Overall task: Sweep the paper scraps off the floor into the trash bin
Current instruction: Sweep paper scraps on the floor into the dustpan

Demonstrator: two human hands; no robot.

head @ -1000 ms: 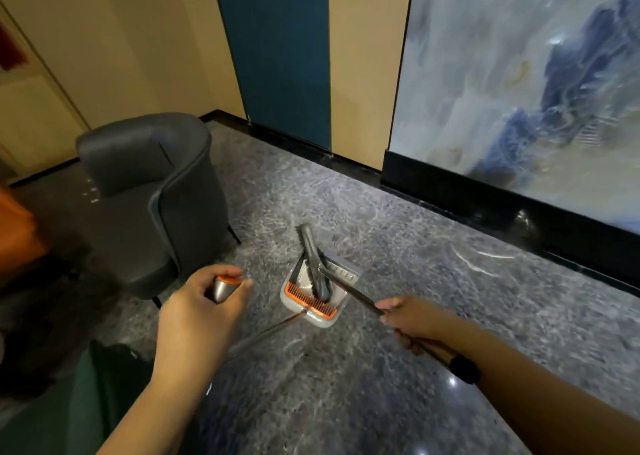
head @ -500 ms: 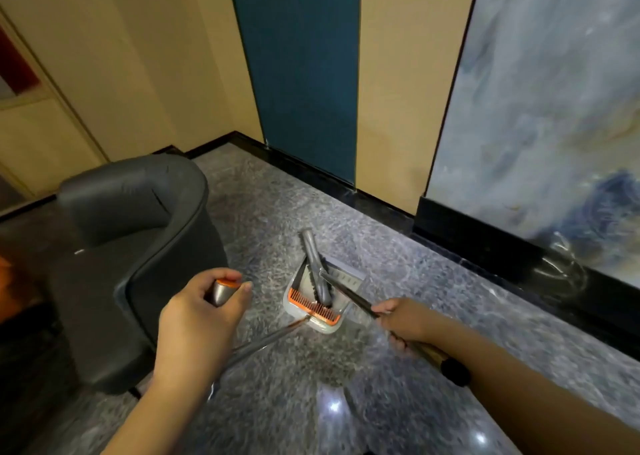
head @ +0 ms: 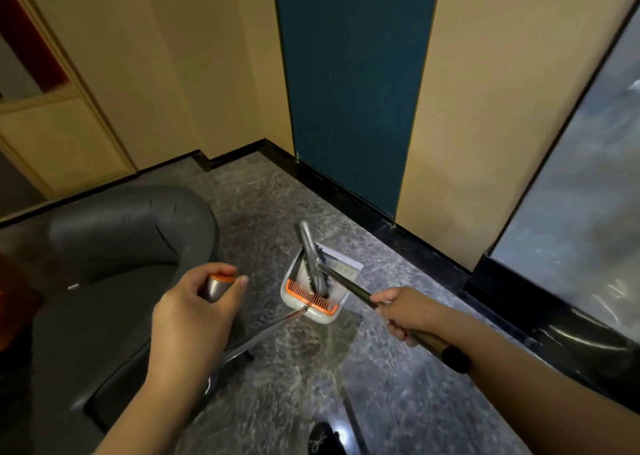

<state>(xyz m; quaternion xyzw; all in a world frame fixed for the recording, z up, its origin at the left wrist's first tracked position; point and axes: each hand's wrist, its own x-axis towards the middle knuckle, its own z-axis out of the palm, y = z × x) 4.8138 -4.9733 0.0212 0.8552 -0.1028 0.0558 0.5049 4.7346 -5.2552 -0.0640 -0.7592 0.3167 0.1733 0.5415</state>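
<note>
Hands grip dustpan handle, broom handle

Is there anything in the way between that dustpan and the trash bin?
Cannot tell: no trash bin shows in this view. The dustpan hangs over bare marble floor, with a grey armchair close on its left. No paper scraps are visible either.

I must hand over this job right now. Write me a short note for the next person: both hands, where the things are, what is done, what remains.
Left hand grips the orange-capped top of the dustpan handle.
Right hand grips the broom handle.
The dustpan is over the grey floor beside the grey armchair, and the broom head stands in it.
No paper scraps and no trash bin are in view, so what is done cannot be told.
Left: probably find the bin and empty the pan.
</note>
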